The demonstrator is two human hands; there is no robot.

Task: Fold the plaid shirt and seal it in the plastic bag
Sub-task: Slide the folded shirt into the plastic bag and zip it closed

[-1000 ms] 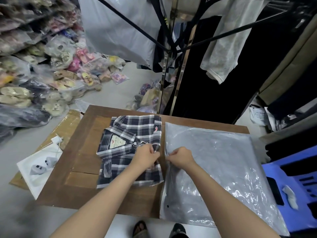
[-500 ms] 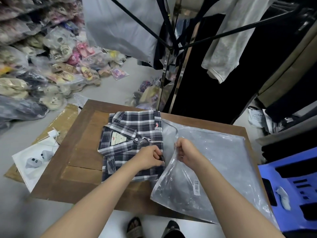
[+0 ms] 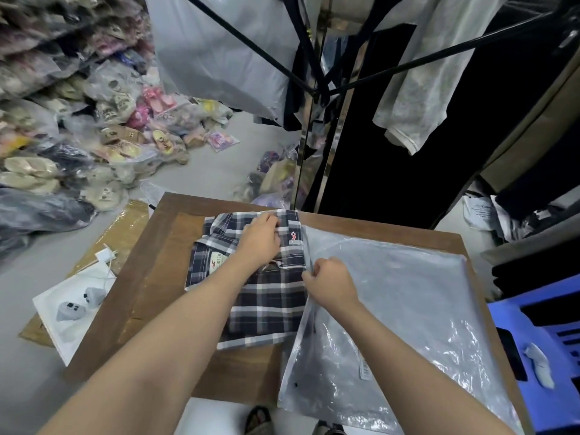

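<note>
A folded navy and white plaid shirt (image 3: 266,306) lies on the wooden table (image 3: 150,287), collar label up. My left hand (image 3: 260,240) rests on the shirt's far part, fingers curled into the fabric near the top edge. To its right lies a clear plastic bag (image 3: 408,309) that covers most of the table's right half. My right hand (image 3: 329,284) pinches the bag's left edge right beside the shirt, holding that edge a little above the table.
A white sheet (image 3: 72,312) with two small grey devices and a charger lies on cardboard left of the table. Bagged slippers are heaped on the floor at far left. A garment rack with hanging clothes stands behind the table. A blue plastic stool (image 3: 549,356) stands at right.
My left hand moved from the shirt's middle up to its far part. The right hand lowered the bag's edge closer to the table and the bag lies flatter.
</note>
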